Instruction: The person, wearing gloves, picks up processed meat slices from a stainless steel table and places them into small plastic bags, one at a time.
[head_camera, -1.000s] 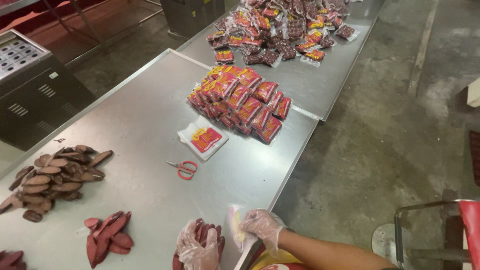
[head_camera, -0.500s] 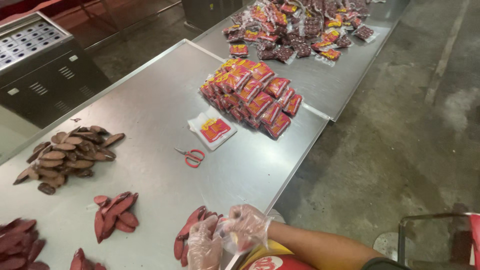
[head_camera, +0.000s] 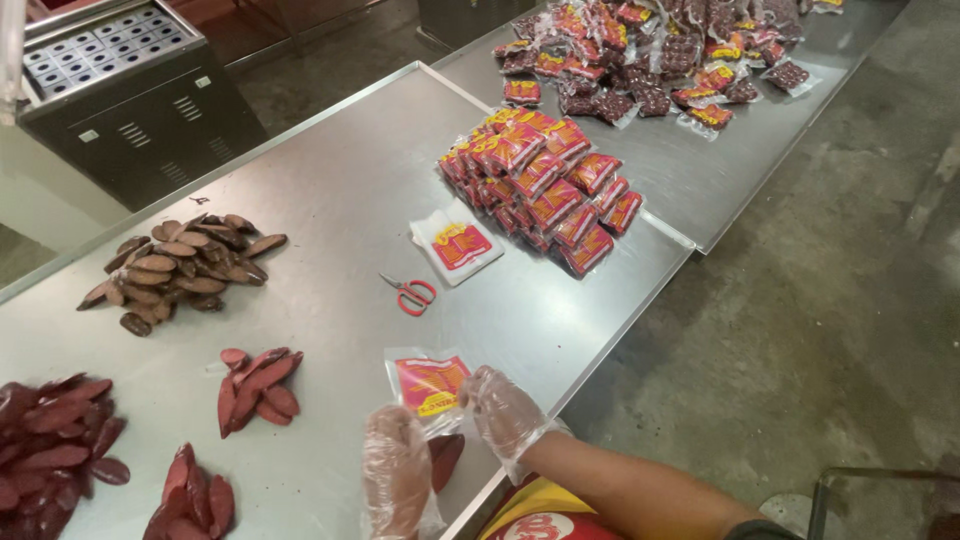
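Steel bench (head_camera: 330, 200) carries the work. At its near edge the right hand (head_camera: 503, 410), in a thin clear glove, has its fingers closed on the edge of a clear pouch with a red and yellow panel (head_camera: 428, 384), which lies flat on the bench. The left hand (head_camera: 396, 480), gloved too, hovers just beside it over some red sausage slices (head_camera: 445, 458); whether its fingers grip any I cannot tell. To fill the pouch well, I judge its mouth should be held wide and slices slid in flat, keeping the seal area clean. Red-handled scissors (head_camera: 411, 294) and a small stack of empty pouches (head_camera: 456, 243) lie further in; filled packets (head_camera: 545, 185) are piled at the far right corner.
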